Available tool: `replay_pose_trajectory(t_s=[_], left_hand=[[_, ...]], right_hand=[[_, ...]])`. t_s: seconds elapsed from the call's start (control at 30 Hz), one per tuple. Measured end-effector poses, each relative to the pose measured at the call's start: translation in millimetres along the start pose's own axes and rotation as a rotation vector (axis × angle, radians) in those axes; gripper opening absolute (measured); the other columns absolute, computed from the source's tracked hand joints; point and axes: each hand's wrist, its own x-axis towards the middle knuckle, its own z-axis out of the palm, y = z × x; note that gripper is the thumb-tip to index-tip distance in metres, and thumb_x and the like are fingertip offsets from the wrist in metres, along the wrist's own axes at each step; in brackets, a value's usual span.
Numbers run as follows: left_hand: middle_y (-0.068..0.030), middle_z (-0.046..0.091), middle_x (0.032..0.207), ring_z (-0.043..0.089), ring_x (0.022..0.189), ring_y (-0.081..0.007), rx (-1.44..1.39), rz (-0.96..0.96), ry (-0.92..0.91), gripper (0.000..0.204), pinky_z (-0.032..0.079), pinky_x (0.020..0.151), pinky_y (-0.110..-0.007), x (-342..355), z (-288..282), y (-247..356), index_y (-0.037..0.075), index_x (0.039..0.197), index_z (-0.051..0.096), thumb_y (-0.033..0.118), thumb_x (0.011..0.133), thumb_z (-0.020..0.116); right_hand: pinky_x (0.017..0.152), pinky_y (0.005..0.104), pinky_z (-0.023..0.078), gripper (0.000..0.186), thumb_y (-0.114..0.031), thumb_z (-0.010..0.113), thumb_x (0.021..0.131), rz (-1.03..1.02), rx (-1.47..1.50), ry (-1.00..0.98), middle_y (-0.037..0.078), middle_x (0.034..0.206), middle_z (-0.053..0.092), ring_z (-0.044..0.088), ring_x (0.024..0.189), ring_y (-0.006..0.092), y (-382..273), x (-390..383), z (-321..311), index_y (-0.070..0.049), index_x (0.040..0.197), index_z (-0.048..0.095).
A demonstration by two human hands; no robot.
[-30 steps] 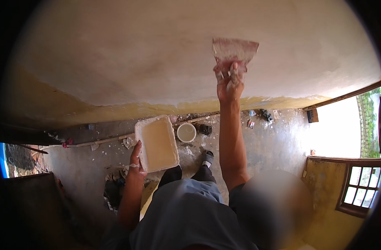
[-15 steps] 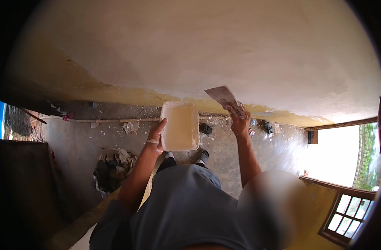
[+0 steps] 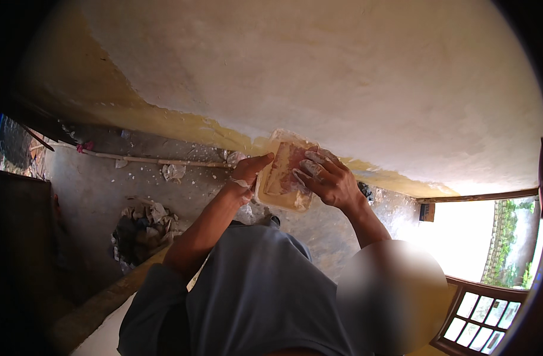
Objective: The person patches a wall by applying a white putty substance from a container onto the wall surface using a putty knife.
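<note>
My left hand [image 3: 246, 177] grips the near-left side of a white rectangular plastic tub [image 3: 285, 205], thumb over its rim. Cream-coloured filler paste lies inside, and the tub is tilted. Smeared with paste, my right hand [image 3: 331, 183] is closed on a wide filling knife [image 3: 288, 165] whose broad blade lies in the tub over the paste. My fingers hide the knife's handle. Beyond the tub rises a wall [image 3: 319, 71] with a pale smoothed coat, bordered low down by a bare yellow strip [image 3: 215, 132].
A long pole [image 3: 164, 161] lies on the speckled floor along the wall's foot, with scraps [image 3: 174, 172] beside it. A crumpled heap [image 3: 145, 228] sits at left. Dark bags [image 3: 365, 191] lie right of my hand. A bright opening and a paned window [image 3: 484, 317] are at right.
My right hand has brought the filling knife down and left from near the wall into the tub. The tub has shifted right and tilted in my left hand.
</note>
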Motion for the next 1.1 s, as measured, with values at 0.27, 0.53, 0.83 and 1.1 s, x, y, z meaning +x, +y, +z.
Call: replay_pose_trajectory(t_s=[0.27, 0.53, 0.83, 1.1], left_hand=[[-0.0123, 0.070, 0.099, 0.070, 0.084, -0.0189, 0.187, 0.045, 0.121, 0.056, 0.060, 0.074, -0.031, -14, 10, 11, -0.004, 0.113, 0.062, 0.042, 0.084, 0.074], [-0.0155, 0.067, 0.108, 0.069, 0.096, -0.0258, 0.039, 0.145, 0.035, 0.060, 0.059, 0.082, -0.041, -26, 41, 43, -0.005, 0.119, 0.058, 0.042, 0.085, 0.073], [-0.0149, 0.061, 0.124, 0.064, 0.109, -0.0277, 0.067, 0.213, 0.044, 0.065, 0.056, 0.091, -0.044, -30, 29, 49, 0.000, 0.136, 0.046, 0.042, 0.091, 0.065], [-0.0150, 0.054, 0.135, 0.055, 0.122, -0.0294, 0.057, 0.188, 0.114, 0.067, 0.049, 0.100, -0.046, -40, -1, 42, 0.003, 0.142, 0.040, 0.045, 0.094, 0.061]], right_hand=[[0.098, 0.0411, 0.055, 0.025, -0.012, 0.069, 0.078, 0.131, 0.011, 0.270, 0.006, 0.103, 0.069, 0.065, 0.109, 0.0275, -10, -8, 10, -0.015, 0.102, 0.075], [0.096, 0.0511, 0.048, 0.022, -0.013, 0.072, 0.077, 0.265, -0.484, 0.552, 0.005, 0.101, 0.062, 0.065, 0.100, 0.0265, -4, -14, -2, -0.012, 0.099, 0.075], [0.082, 0.0453, 0.045, 0.031, -0.010, 0.065, 0.080, 0.470, -0.770, 0.337, 0.007, 0.109, 0.055, 0.057, 0.103, 0.0264, 96, 25, -37, -0.014, 0.110, 0.062], [0.069, 0.0447, 0.054, 0.023, -0.004, 0.054, 0.084, 0.486, -0.771, 0.421, 0.015, 0.095, 0.068, 0.066, 0.086, 0.0338, 149, 118, -240, -0.007, 0.106, 0.062]])
